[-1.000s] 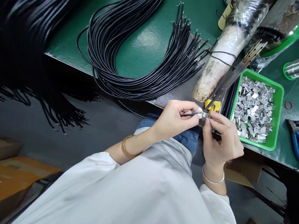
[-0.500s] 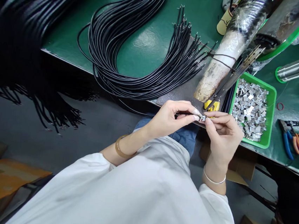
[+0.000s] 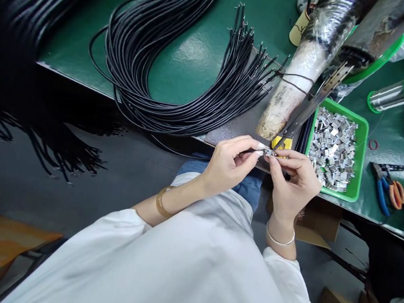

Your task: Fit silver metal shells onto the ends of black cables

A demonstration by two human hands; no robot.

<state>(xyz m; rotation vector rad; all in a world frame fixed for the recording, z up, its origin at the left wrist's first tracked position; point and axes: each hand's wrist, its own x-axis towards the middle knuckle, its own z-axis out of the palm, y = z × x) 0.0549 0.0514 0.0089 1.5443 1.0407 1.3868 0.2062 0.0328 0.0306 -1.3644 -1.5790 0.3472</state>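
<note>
Okay so from the head view, the left hand [image 3: 227, 163] is pinching a black cable [image 3: 249, 151], its long axis running sideways toward the right hand [image 3: 290, 176]. A tiny metal piece [image 3: 269, 153] sits between both hands' fingertips, about equally near each, by the bench [image 3: 180, 75] edge. Right fingers look pinched on it, grip mostly hidden tbh.

Workbench [image 3: 190, 86], green-topped, with pale glare [image 3: 190, 50], beyond the fingers [image 3: 277, 173]; floor [image 3: 124, 172], grey, below and left of them; cardboard box [image 3: 318, 222], below the workbench edge, to their right; orange-topped box [image 3: 7, 242], well apart, lower left.
</note>
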